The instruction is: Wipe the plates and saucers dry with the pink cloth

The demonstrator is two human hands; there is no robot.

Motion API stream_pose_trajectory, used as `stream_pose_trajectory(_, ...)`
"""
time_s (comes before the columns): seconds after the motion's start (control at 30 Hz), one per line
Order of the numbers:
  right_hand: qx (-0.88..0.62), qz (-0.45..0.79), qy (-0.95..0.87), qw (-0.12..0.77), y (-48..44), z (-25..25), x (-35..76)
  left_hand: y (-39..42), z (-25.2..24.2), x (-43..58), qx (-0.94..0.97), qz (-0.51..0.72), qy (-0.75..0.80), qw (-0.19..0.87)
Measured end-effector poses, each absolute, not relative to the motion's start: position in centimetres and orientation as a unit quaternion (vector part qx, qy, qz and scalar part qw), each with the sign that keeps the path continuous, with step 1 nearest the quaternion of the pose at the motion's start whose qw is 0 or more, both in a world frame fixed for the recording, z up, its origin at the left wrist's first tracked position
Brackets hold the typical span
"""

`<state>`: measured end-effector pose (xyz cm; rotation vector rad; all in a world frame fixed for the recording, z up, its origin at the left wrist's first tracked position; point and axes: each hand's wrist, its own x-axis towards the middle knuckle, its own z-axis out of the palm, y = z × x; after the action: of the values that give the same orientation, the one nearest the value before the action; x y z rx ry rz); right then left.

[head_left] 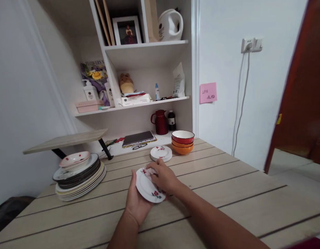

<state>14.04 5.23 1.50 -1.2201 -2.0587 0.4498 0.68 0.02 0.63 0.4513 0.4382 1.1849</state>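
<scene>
A small white plate (143,189) with red flowers rests tilted in my left hand (136,203), thumb at its left edge and palm beneath. Over the plate's upper face is my right hand (165,177), its fingers closed on a pale crumpled cloth or tissue (149,172) pressed against the plate. Just beyond my hands stands a short stack of similar flowered plates (160,152). To the right of that stack, several nested bowls (182,147) show a red one on top and orange ones below.
At left, a tall pile of plates (82,186) carries a red-spotted bowl (75,159), beside a raised wooden stand (66,141). Behind the slatted table (227,186) are a dark red jug (160,122), a dark bottle (171,120), a dark folder (138,137) and shelves.
</scene>
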Motion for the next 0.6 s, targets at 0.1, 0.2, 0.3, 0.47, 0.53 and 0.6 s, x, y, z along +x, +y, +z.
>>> stream_pose_trajectory(0.1,-0.423,0.178,-0.832,0.311,4.4,1.4,13.5,0.5,0.7,-0.4,0.203,0.620,0.195,0.733)
stream_pose_trajectory(0.2,-0.340,0.193,-0.868,0.306,3.5,1.6,12.8,0.5,0.8,-0.7,0.194,0.639,0.198,0.717)
stream_pose_trajectory(0.3,-0.310,0.189,-0.870,0.334,3.0,1.9,12.4,0.2,0.9,0.2,0.188,0.590,0.190,0.762)
stream_pose_trajectory(0.47,-0.392,0.166,-0.823,0.377,4.0,2.2,12.9,-0.3,1.0,1.7,0.199,0.529,0.191,0.802)
stream_pose_trajectory(0.53,-0.429,0.163,-0.808,0.371,4.5,2.1,13.4,-0.3,0.9,1.8,0.204,0.521,0.183,0.809)
stream_pose_trajectory(0.6,-0.453,0.162,-0.802,0.353,4.8,2.0,13.7,-0.2,0.6,1.5,0.208,0.519,0.176,0.810)
